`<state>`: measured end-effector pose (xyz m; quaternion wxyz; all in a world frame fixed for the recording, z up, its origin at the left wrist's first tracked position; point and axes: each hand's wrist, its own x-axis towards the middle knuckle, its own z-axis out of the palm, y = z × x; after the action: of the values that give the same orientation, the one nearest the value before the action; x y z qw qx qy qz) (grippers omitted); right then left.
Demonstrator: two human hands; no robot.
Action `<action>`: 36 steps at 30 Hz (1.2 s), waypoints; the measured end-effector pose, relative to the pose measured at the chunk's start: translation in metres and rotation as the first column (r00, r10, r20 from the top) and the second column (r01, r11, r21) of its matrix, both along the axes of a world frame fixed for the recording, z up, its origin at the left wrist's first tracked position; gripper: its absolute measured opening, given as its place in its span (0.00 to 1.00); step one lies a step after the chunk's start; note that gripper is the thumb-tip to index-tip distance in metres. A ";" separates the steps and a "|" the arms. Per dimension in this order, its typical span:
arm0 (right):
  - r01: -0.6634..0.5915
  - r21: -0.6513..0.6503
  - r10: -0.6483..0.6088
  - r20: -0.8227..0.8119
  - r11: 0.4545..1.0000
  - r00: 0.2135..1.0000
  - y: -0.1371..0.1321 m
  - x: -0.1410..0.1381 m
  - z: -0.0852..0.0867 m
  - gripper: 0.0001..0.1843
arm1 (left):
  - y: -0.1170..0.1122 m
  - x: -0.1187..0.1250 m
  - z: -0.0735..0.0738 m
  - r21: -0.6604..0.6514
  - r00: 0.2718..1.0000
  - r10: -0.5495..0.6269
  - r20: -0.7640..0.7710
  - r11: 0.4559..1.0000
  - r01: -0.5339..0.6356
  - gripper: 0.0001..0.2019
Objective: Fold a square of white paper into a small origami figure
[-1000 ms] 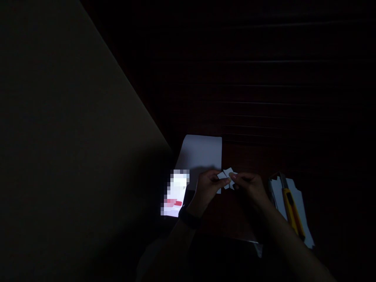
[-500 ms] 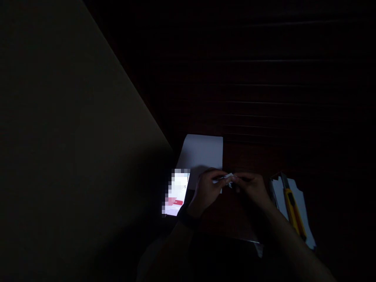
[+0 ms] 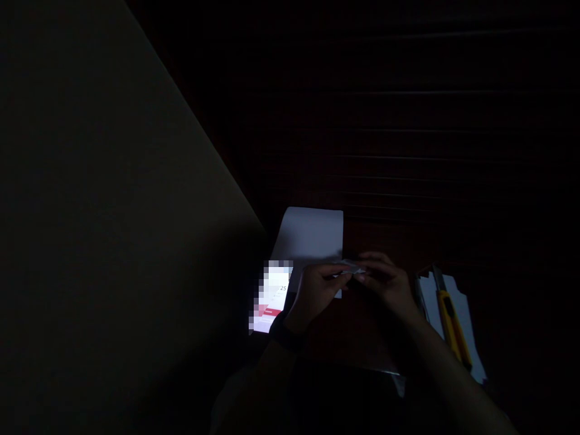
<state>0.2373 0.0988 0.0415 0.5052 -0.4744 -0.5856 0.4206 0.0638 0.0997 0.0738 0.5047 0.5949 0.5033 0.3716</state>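
Between my two hands is a small folded piece of white paper point(image 3: 352, 266), pinched at both ends above a dark wooden table. My left hand point(image 3: 317, 291) grips its left end between thumb and fingers, with a dark band on the wrist. On the other end, my right hand point(image 3: 388, 286) closes thumb and fingers, its upper fingers stretched over the paper. A white sheet of paper point(image 3: 312, 232) lies behind my left hand, partly covered by it. The dim light hides the folds' detail.
A lit phone screen point(image 3: 274, 296) stands left of my left wrist, beside a pale wall point(image 3: 113, 211). To the right, a yellow box cutter point(image 3: 453, 329) rests on a stack of white papers point(image 3: 475, 344). Dark horizontal boards point(image 3: 408, 130) rise behind the table point(image 3: 344, 344).
The small paper has turned and now shows a flatter, wider face. My right fingers have lifted and spread slightly; my left hand has shifted a little.
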 end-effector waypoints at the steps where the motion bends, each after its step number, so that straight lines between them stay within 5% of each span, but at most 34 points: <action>1: 0.011 0.001 -0.011 0.009 1.000 1.000 0.000 0.001 0.001 0.13 | 0.000 0.000 0.000 -0.007 1.000 0.017 0.002 1.000 -0.017 0.12; 9: -0.160 -0.181 0.143 -0.106 0.970 0.984 -0.001 0.005 -0.002 0.16 | -0.002 -0.001 0.008 0.054 0.999 0.019 -0.042 0.998 -0.016 0.12; 17: -0.105 -0.225 0.047 -0.248 0.969 0.967 -0.002 0.006 -0.010 0.07 | 0.000 -0.001 0.004 -0.017 0.998 -0.002 0.055 1.000 0.003 0.10; 36: -0.125 -0.250 0.072 -0.210 0.960 0.975 -0.003 0.006 -0.006 0.08 | -0.002 -0.001 0.016 -0.151 0.996 0.063 -0.056 0.986 -0.070 0.07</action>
<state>0.2437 0.0955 0.0359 0.4722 -0.4627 -0.4945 0.5643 0.0630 0.0982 0.0895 0.5229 0.5468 0.5626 0.3332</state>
